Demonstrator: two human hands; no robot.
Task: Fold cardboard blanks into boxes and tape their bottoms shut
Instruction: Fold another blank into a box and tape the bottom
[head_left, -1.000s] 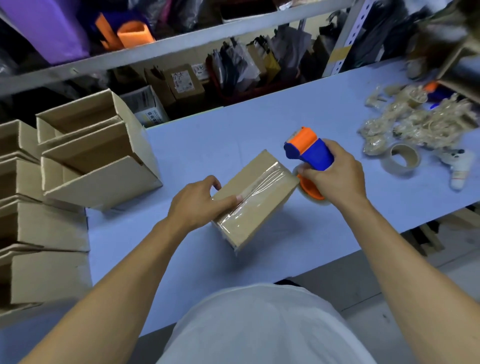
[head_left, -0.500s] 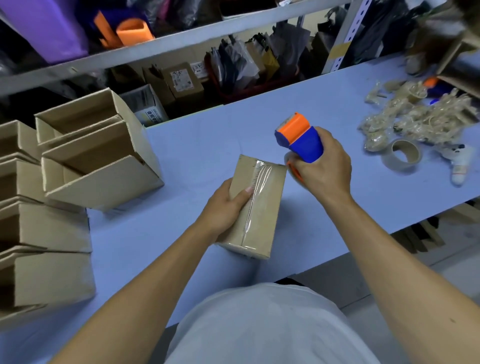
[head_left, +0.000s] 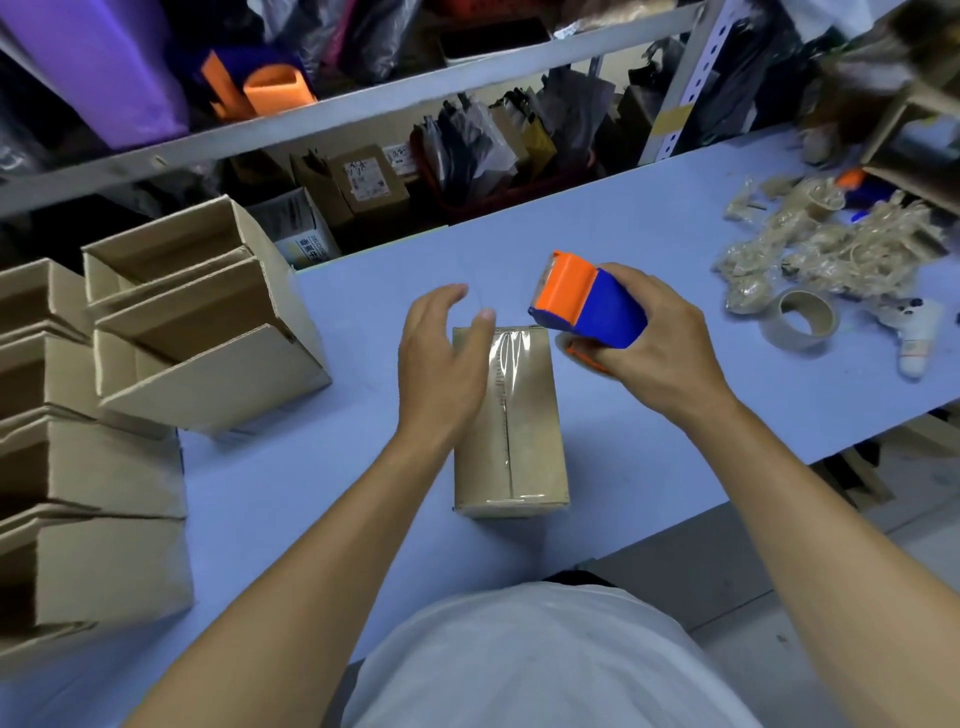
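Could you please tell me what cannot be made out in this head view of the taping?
- Box: its underside is hidden against the table.
- Tape dispenser: the roll is mostly covered by the right hand.
- Left hand: whether it touches the box is unclear.
- Shelf box labels: too small to read.
- Top right corner: blurred.

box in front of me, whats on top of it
A clear tape strip runs along the box top seam. The left hand covers the top's far left part.
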